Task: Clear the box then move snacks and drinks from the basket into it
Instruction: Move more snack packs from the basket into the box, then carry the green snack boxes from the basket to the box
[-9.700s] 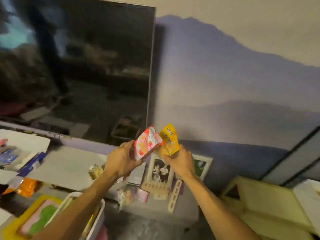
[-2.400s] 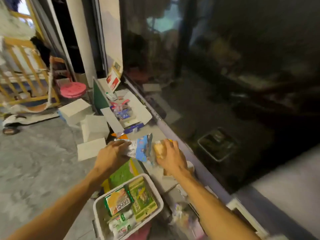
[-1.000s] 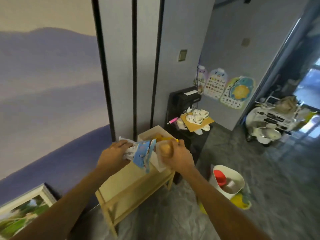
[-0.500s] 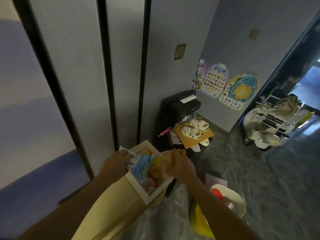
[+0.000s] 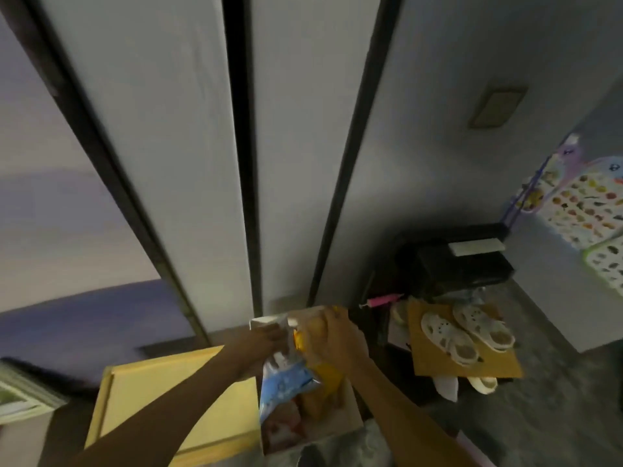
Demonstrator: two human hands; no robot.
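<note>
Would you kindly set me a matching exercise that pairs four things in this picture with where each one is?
Things:
1. blue packet
2. orange packet
3. white sandals
4. pink stick

Places:
A. on the brown cardboard
B. gripped by the left hand
C. next to the black cabinet
D. gripped by the right hand

Pairs: 1-B; 2-D; 3-A; 4-C
</note>
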